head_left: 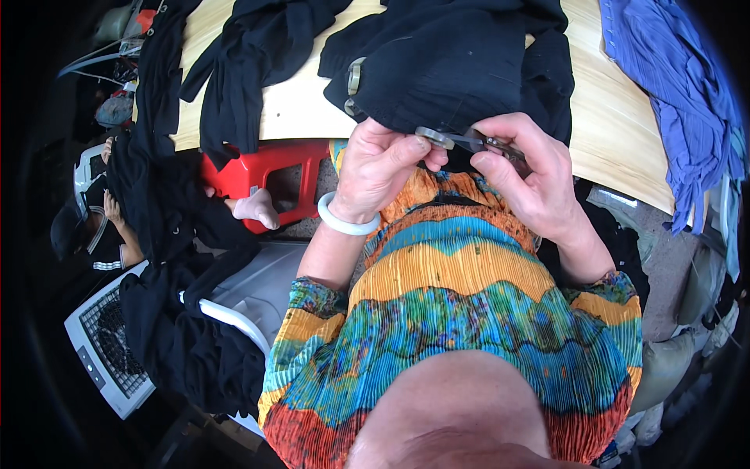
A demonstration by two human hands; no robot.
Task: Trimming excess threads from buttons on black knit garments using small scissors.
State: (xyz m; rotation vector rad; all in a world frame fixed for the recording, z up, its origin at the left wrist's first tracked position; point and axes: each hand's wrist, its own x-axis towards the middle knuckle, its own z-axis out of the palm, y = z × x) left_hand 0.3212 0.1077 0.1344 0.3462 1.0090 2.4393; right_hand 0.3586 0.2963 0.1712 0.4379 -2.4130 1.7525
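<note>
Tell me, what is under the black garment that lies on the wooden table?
Under the black garment the pale wooden table shows around its edges. Whatever lies directly beneath its folds is covered and cannot be seen.

Both forearms come up from the lower edge and meet near the bench's front edge. Left hand (380, 166) is curled, thumb pressed against the fingertips in a pinch, wrist bent slightly back. Right hand (522, 170) sits just beside it, fingers folded inward, thumb tip pointing toward the left one.
</note>
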